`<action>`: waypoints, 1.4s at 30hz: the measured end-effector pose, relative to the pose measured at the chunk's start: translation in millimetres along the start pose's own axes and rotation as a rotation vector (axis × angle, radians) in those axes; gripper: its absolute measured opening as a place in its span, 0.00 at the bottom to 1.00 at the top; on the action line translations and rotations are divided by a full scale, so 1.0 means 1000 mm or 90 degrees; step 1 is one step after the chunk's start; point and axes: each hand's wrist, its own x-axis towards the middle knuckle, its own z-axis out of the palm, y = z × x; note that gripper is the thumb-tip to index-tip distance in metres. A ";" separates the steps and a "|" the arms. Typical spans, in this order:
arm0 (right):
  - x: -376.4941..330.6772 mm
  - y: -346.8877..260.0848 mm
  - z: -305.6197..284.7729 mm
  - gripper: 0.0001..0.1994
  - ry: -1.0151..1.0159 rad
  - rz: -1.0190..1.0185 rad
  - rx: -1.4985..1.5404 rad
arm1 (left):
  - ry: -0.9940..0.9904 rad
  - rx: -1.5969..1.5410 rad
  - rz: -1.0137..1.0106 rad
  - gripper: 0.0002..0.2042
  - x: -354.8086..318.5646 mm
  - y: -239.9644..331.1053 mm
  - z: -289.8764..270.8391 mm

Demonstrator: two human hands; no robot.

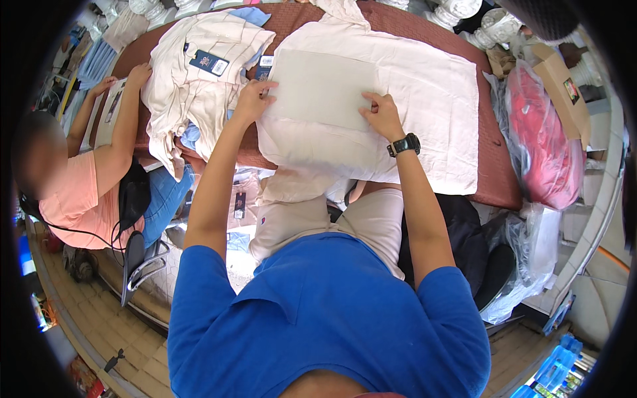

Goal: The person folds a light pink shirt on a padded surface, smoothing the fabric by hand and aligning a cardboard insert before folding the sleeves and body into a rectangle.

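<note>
A flat, rectangular grey board lies on a pale cream garment, which is spread out on the table in front of me. My left hand grips the board's left edge between thumb and fingers. On the opposite side, my right hand, with a black watch on the wrist, has its curled fingers closed on the right edge. Part of the garment hangs over the table's near edge towards my lap. A dark tag shows beside the board's upper left side.
To the left, cream shirts with a dark hang tag lie heaped on the brown tablecloth. Another person sits at left, handling a light, folded item. At right are a plastic-wrapped red bundle and a cardboard box.
</note>
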 end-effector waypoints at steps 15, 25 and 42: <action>-0.004 -0.028 0.029 0.21 0.041 -0.292 -0.243 | -0.041 0.076 -0.008 0.19 0.000 0.009 -0.004; -0.001 -0.024 0.029 0.21 -0.025 -0.231 -0.205 | -0.109 0.161 0.261 0.17 -0.007 0.066 0.034; -0.044 -0.058 0.021 0.18 -0.026 -0.188 -0.043 | -0.158 0.230 0.233 0.21 -0.009 0.060 0.039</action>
